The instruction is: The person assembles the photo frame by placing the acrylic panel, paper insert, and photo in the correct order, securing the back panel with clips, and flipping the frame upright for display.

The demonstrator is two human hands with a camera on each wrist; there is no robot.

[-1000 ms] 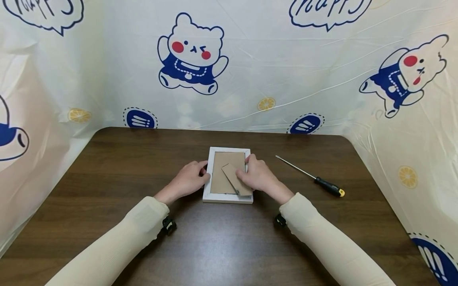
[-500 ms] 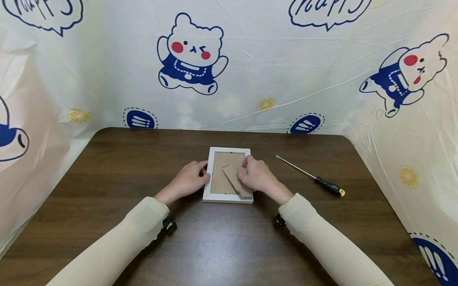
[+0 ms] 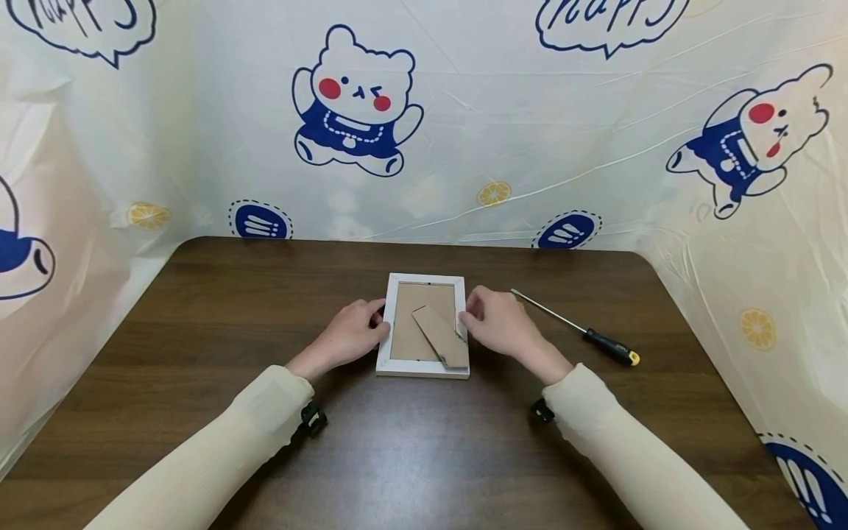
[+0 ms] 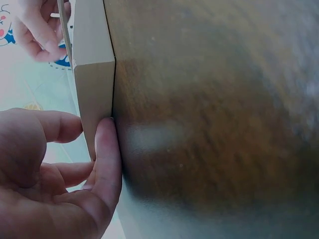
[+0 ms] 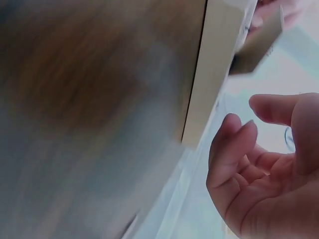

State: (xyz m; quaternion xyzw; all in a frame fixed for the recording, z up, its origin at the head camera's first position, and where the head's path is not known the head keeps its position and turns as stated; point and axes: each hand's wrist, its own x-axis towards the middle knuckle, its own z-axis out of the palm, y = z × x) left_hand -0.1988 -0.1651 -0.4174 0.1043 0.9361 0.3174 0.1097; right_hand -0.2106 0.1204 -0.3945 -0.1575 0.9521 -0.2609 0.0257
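Note:
A white picture frame (image 3: 420, 369) lies face down on the table, its brown backing board (image 3: 414, 294) showing. Slanted across the lower right of the board is the brown easel stand flap (image 3: 439, 335), which juts out from the back in the right wrist view. My left hand (image 3: 350, 331) holds the frame's left edge, thumb at the upper rim and fingers along the side. Just off the right edge, my right hand (image 3: 505, 324) holds nothing; its fingers (image 5: 232, 149) are loosely curled and the thumb stands apart from them.
A screwdriver (image 3: 606, 346) with a black and yellow handle lies right of the right hand, its shaft slanting toward the frame. Behind the brown table (image 3: 424, 456) hangs a white sheet (image 3: 464, 132) printed with bears. Dark cameras sit at both wrists.
My right hand has let go of the stand flap and moved right, off the frame. More of the flap and the frame's right border now shows. The left hand has stayed put.

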